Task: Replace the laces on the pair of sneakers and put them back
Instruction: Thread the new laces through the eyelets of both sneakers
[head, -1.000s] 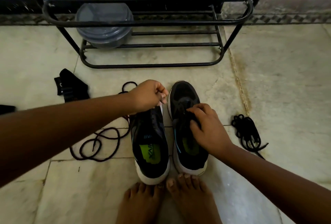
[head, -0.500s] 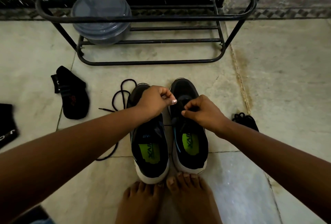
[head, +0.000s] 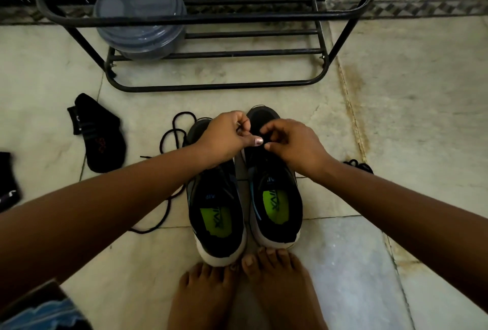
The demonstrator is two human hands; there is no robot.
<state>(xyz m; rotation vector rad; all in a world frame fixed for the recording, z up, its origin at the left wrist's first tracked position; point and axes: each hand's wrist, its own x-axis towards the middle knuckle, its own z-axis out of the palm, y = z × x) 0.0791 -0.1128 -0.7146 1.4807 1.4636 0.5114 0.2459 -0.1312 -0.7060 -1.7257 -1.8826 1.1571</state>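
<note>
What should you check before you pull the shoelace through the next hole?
1. Both hands, left hand and right hand, pinch the lace: ok.
2. Right sneaker stands upright: ok.
3. Left sneaker stands close beside it: ok.
4. Lace end through the eyelet: cannot tell, the fingers hide it.
5. Loose lace on the floor lies free of knots: cannot tell.

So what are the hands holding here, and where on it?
Both the left hand and right hand pinch a black lace over the right sneaker's front eyelets; which part of the lace cannot be told.
</note>
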